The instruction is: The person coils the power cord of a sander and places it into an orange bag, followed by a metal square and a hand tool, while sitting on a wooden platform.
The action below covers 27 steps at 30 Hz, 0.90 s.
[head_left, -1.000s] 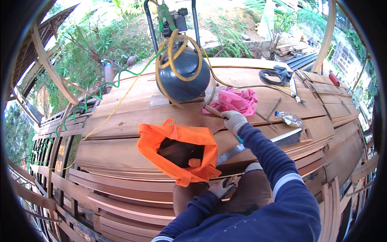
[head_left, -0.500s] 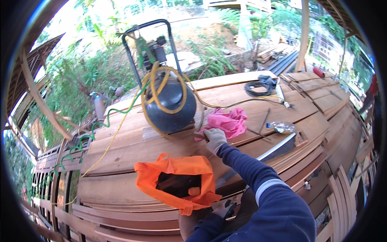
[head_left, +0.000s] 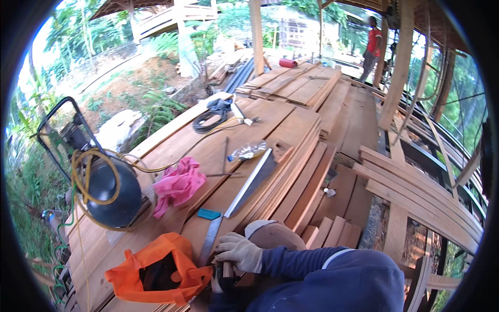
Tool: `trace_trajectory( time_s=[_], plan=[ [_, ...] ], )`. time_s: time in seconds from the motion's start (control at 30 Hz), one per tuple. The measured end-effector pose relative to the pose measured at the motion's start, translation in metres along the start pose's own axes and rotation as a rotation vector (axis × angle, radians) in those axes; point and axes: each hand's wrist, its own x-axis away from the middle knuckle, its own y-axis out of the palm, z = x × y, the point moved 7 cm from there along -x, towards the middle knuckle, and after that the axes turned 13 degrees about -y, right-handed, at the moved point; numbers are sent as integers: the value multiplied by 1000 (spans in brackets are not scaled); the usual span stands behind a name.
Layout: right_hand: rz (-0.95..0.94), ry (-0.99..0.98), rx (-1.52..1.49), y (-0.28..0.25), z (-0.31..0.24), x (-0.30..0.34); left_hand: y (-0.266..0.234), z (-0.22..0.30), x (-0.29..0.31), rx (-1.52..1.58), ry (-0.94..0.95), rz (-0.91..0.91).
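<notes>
My gloved right hand is closed at the right of the orange cloth bag, its fingers curled on a short brown piece. Just below it, my gloved left hand is closed on a dark object, mostly hidden and too unclear to name. The two hands are close together. The bag gapes, with dark contents inside. Ahead of the hands, a grey metal blade with a teal end piece lies on the planks.
Stacked planks carry a pink cloth, a plastic bottle, a long straight-edged strip and a coiled black cable. An air compressor with a yellow hose stands left. A person in red stands far right.
My right hand has drawn back from beside the pink cloth to my left hand, bringing the brown piece. The view has swung right, and the teal end piece now shows.
</notes>
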Motion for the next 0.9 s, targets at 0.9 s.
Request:
trace_trajectory(
  time_s=[0.9],
  plan=[
    [271, 817, -727, 40, 56, 65, 0, 1, 20, 1618, -863, -517]
  ],
)
